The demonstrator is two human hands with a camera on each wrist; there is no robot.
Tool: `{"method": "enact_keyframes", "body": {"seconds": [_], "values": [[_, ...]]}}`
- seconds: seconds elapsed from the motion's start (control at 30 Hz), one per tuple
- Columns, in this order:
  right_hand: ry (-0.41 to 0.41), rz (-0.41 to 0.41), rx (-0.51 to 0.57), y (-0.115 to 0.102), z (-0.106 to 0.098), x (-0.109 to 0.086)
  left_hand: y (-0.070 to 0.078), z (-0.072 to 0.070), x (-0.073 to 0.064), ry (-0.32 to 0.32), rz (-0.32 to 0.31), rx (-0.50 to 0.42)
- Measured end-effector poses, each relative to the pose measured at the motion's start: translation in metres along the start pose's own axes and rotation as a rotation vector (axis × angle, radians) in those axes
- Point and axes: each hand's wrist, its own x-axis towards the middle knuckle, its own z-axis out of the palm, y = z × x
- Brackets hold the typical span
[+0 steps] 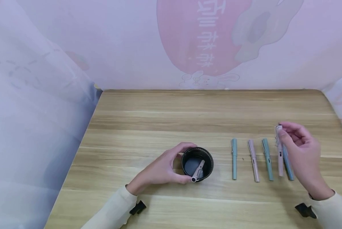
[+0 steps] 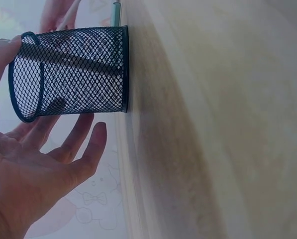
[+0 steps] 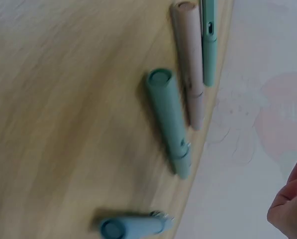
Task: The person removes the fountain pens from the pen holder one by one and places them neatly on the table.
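Note:
My left hand [image 1: 166,168] grips a black mesh pen cup [image 1: 208,160] near its rim, thumb on the near side and fingers on the far side. Inside the cup leans a pale pink pen [image 1: 199,169], its upper end at the rim beside my thumb. In the left wrist view the mesh cup [image 2: 83,97] stands upright on the table, and the pen shows through it. My right hand [image 1: 304,152] pinches another pale pink pen [image 1: 280,156] by its clip end, over the row of pens. A blue pen [image 1: 287,165] lies just beside and partly behind it.
Left of the held pen lie a green pen [image 1: 267,160], a pale pink pen [image 1: 253,160] and a blue-green pen [image 1: 234,159], roughly parallel. The wooden table [image 1: 148,111] ends at a printed cloth [image 1: 125,47] behind. Black clips hang at both cuffs.

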Motion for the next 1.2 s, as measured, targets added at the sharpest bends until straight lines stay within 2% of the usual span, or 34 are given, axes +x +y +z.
{"method": "enact_keyframes", "body": {"seconds": [0.17, 0.33, 0.57, 0.83, 0.97, 1.2], "values": [[0.026, 0.048, -0.018, 0.008, -0.018, 0.009, 0.001, 0.0, 0.0, 0.001, -0.015, 0.006], [0.011, 0.063, -0.131, 0.013, -0.038, 0.017, 0.0, 0.0, -0.001, 0.002, -0.029, 0.005], [-0.011, 0.092, -0.279, 0.019, -0.063, 0.027, -0.002, 0.001, 0.0, 0.006, -0.012, 0.003], [0.032, 0.106, -0.355, 0.03, -0.085, 0.037, -0.002, 0.001, 0.0, 0.008, -0.014, -0.001], [-0.007, 0.112, -0.44, 0.037, -0.099, 0.038, -0.003, 0.001, 0.0, 0.007, -0.02, -0.011], [-0.074, 0.179, -0.556, 0.045, -0.121, 0.044, -0.003, 0.001, 0.0, 0.007, -0.016, -0.021]]}}
